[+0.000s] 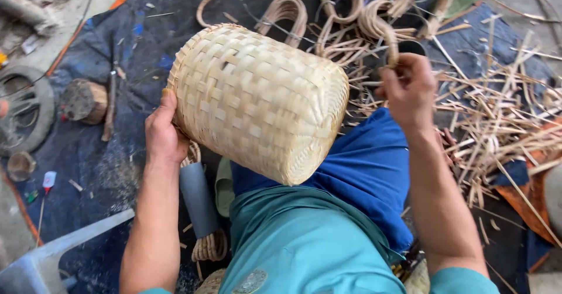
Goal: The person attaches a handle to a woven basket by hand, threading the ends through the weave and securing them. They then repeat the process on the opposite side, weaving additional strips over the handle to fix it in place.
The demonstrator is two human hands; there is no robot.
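Woven bamboo basket (pixel 257 101) was held tilted above the lap, gripped at its rim by left hand (pixel 164 136). Right hand (pixel 410 89) was clamped on a curved rattan handle (pixel 383 33), w/ more handles just beyond.

Both bare forearms reaching forward. Left hand (pixel 164 134) set low, thumb pointing up, fingers hidden — curled out of sight. Right hand (pixel 408 89) raised higher, wrist bent, fingers pinched closed at the top.
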